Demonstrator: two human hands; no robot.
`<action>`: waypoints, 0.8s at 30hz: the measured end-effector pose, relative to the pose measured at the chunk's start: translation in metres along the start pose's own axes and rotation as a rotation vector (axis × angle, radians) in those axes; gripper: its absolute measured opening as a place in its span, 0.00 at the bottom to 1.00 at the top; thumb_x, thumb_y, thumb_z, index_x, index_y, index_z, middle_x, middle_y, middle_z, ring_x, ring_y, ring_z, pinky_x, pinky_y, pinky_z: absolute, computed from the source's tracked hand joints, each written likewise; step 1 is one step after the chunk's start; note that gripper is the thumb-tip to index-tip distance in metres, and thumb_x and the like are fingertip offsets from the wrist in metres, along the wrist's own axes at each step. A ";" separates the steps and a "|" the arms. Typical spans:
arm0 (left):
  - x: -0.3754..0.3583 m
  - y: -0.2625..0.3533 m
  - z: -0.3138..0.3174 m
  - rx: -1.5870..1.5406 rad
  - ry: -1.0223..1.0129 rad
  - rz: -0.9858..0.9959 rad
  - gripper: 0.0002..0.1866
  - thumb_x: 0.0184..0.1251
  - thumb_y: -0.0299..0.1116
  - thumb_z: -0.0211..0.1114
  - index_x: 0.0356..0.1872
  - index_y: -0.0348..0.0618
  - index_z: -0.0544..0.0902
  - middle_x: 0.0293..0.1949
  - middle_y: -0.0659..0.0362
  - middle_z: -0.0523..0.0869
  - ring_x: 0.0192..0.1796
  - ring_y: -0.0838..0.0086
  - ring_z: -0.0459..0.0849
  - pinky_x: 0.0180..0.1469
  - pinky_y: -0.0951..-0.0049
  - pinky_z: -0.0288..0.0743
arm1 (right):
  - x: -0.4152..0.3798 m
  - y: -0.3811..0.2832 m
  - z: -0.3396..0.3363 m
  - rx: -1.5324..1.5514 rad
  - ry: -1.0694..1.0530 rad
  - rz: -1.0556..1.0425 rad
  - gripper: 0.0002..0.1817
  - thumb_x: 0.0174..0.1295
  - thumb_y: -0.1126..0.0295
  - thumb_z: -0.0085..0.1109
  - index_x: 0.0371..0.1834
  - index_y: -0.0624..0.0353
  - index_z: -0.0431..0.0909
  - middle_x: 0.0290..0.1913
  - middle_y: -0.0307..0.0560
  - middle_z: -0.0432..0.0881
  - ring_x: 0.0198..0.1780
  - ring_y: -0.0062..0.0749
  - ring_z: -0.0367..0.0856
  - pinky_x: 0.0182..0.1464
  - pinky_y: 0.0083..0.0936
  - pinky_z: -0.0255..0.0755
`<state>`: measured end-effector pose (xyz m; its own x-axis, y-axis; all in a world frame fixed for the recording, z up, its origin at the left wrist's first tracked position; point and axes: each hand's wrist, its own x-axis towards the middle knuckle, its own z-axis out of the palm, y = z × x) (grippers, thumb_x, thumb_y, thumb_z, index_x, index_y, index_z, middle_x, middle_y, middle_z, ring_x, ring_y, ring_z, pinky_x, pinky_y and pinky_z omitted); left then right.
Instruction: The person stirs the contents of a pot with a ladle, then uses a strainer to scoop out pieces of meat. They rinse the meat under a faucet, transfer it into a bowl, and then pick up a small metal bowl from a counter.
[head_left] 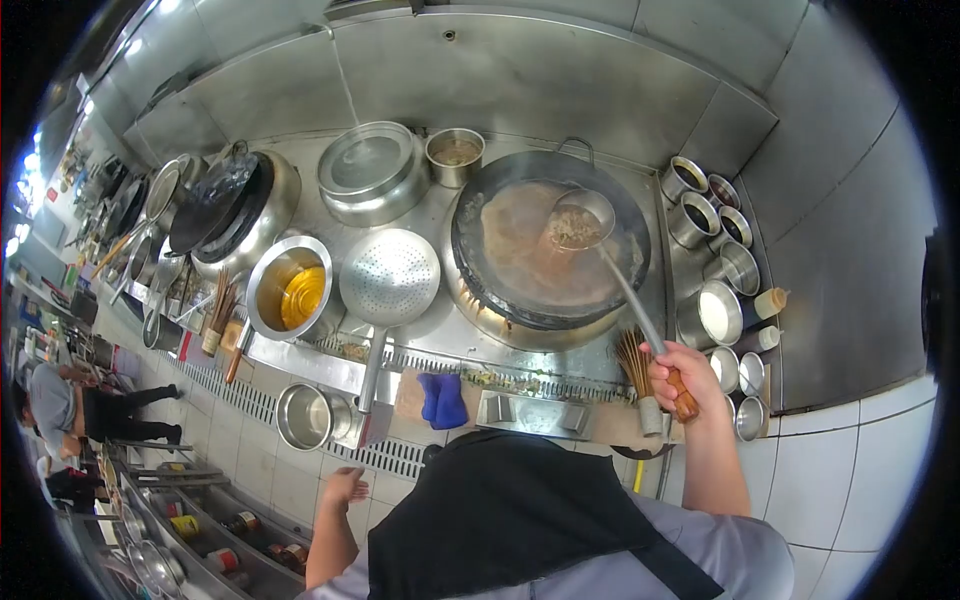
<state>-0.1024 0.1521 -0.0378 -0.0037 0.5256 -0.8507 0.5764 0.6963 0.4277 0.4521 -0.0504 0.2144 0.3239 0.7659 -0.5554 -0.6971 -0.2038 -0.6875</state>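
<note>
My right hand (pixel 692 380) is closed around the wooden grip of a long-handled ladle (pixel 633 298). The ladle's bowl is over the steaming wok (pixel 475 285), holding brownish, crumbly food (pixel 575 228). Cloudy brown liquid (pixel 510 225) fills much of the wok. Low on the left, my left hand (pixel 346 487) hangs over the floor, fingers apart and holding nothing. Nearest to it is a steel pot (pixel 304 416) at the counter's front edge. A perforated strainer (pixel 390 280) lies left of the wok, its handle pointing toward me.
A pot of yellow oil (pixel 302 298), a lidded pot (pixel 370 170) and a small pot (pixel 455 158) stand left of the wok. Several seasoning containers (pixel 712 312) line the right. A blue cloth (pixel 443 400) and bamboo brush (pixel 637 370) lie in front. Another person (pixel 85 400) stands far left.
</note>
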 end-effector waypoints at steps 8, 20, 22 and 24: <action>0.015 -0.105 -0.016 0.798 -0.298 0.199 0.13 0.65 0.36 0.57 0.40 0.35 0.77 0.26 0.49 0.83 0.23 0.65 0.83 0.21 0.68 0.78 | -0.002 -0.008 -0.003 -0.182 0.063 -0.069 0.15 0.58 0.76 0.46 0.49 0.65 0.68 0.21 0.40 0.69 0.12 0.23 0.65 0.12 0.21 0.58; 0.008 -0.117 0.010 0.514 0.004 -0.128 0.13 0.64 0.35 0.55 0.40 0.40 0.83 0.28 0.50 0.85 0.23 0.65 0.83 0.28 0.65 0.79 | 0.049 0.012 -0.014 -1.647 0.462 -0.781 0.15 0.58 0.74 0.48 0.49 0.61 0.72 0.20 0.38 0.71 0.13 0.24 0.70 0.17 0.24 0.64; 0.023 -0.146 0.005 1.050 -0.020 0.242 0.16 0.65 0.40 0.51 0.41 0.47 0.85 0.29 0.53 0.85 0.29 0.65 0.84 0.39 0.66 0.79 | 0.054 0.005 0.015 -1.473 0.230 -0.685 0.15 0.58 0.75 0.47 0.49 0.61 0.70 0.20 0.40 0.71 0.12 0.27 0.70 0.16 0.25 0.65; -0.045 -0.084 0.022 0.615 0.035 -0.173 0.18 0.66 0.46 0.48 0.45 0.53 0.84 0.32 0.52 0.86 0.38 0.60 0.84 0.48 0.63 0.76 | 0.069 0.013 0.031 -0.606 -0.096 -0.188 0.13 0.59 0.75 0.47 0.48 0.61 0.68 0.19 0.41 0.70 0.12 0.30 0.70 0.13 0.26 0.64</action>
<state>-0.1332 0.0593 -0.0427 -0.1595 0.4534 -0.8769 0.9285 0.3705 0.0227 0.4457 0.0189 0.1818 0.3274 0.8675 -0.3744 -0.1396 -0.3475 -0.9272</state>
